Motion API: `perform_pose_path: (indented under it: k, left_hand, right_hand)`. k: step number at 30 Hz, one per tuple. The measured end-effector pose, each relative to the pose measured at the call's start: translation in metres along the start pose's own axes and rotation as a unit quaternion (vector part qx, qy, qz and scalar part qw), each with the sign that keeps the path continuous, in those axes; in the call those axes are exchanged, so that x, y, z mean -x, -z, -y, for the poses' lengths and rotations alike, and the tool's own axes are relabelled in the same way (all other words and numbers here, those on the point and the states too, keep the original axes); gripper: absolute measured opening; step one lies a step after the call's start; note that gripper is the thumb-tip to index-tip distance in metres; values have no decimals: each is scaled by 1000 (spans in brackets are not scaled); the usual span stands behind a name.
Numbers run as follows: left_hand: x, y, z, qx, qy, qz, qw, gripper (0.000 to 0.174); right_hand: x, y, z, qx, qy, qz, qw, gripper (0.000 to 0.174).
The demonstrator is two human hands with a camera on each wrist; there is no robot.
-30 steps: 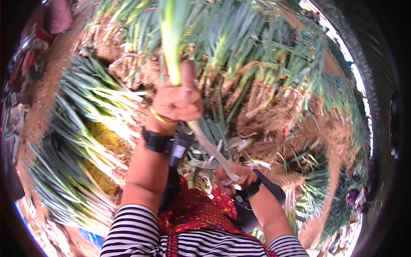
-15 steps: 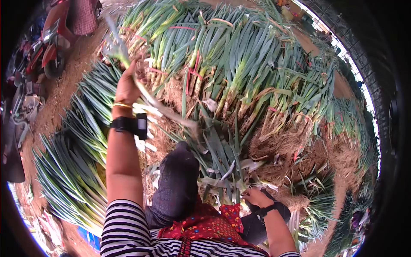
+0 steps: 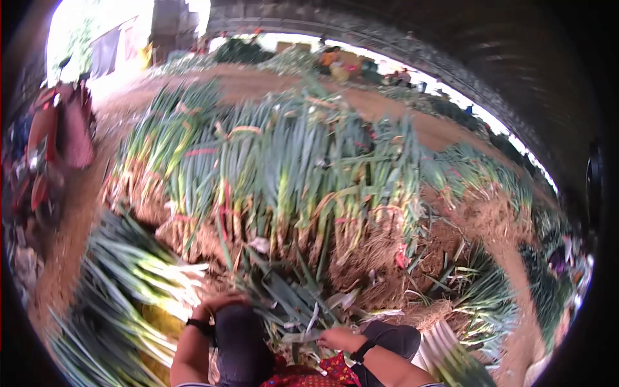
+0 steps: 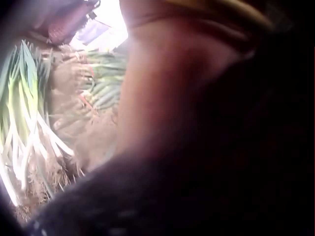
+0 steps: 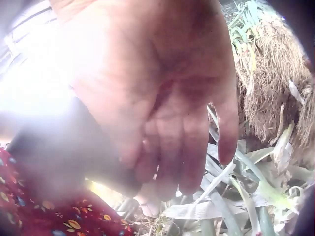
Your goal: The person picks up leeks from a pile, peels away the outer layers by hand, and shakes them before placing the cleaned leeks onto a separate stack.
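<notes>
Your far left: red motorbike [image 3: 42, 132] | ahead of you: brown bare ground [image 3: 248, 85] | above you: dark roof [image 3: 464, 48]

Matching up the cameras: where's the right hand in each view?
Head: right hand near the bottom, just right of centre.
Left wrist: not in it.
Right wrist: hand large, top centre, fingers pointing down.
Landmark shared by head and right wrist: red patterned apron.

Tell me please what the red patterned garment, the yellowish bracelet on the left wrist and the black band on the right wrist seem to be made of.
Red patterned garment: probably matte cloth, from its printed-looking coloured shapes. Yellowish bracelet: perhaps smooth metal, from its golden tone; blur leaves this open. Black band: rubber or fabric, perhaps; its dark surface shows no shine.
</notes>
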State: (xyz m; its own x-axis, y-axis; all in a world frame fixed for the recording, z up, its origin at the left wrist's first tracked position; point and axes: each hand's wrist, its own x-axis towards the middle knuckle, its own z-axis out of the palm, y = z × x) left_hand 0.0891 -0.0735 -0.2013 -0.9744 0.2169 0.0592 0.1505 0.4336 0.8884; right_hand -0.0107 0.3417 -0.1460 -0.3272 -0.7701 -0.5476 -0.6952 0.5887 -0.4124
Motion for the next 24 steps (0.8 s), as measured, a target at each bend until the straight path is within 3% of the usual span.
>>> perform_pose_path:
  k: [1, 3, 4, 5, 7, 9, 11, 13, 15, 17, 20, 21, 23, 24]
  left_hand:
    - [-13, 1, -28, 115, 114, 81, 983, 40]
    - [-22, 8, -59, 69, 79, 158, 982, 41]
    - [-27, 7, -79, 112, 261, 176, 943, 43]
    - [-25, 4, -70, 39, 101, 161, 981, 43]
    - [-30, -4, -117, -12, 192, 149, 970, 43]
    - [-34, -12, -144, -91, 193, 120, 970, 48]
    - [-36, -18, -182, -192, 182, 125, 956, 49]
    - [-41, -26, -194, -305, 230, 130, 915, 59]
    - [-41, -33, -188, -370, 216, 121, 895, 66]
    - [-44, -35, -191, -392, 218, 113, 886, 66]
    - [-47, -39, -200, -410, 196, 132, 881, 68]
    - [-49, -41, -198, -413, 196, 140, 878, 68]
    - [-55, -45, -192, -486, 150, 249, 824, 74]
    - [-68, -48, -218, -495, 151, 335, 787, 66]
  right_hand:
    - [-2, 0, 6, 4, -19, 10, 1000, 40]
    - [-4, -9, 18, -35, -37, -50, 997, 49]
    - [-2, -4, 23, -43, -25, -19, 999, 50]
    - [-3, -8, 24, -51, -21, -33, 998, 50]
    - [-8, -24, 29, -110, -58, -69, 990, 51]
    - [6, -3, 37, -120, -64, -16, 991, 56]
    - [16, 14, 31, -138, -64, -40, 988, 57]
    - [28, 30, 17, -151, -67, -84, 983, 52]
    - [30, 40, -6, -119, -34, -178, 976, 45]
    - [49, 69, -16, -134, -85, -201, 967, 37]
    - [56, 89, -46, -143, -97, -286, 942, 33]
    - [62, 97, -51, -152, -105, -310, 933, 32]
    - [73, 113, -54, -170, -139, -301, 928, 32]
    - [75, 118, -55, -175, -131, -310, 925, 32]
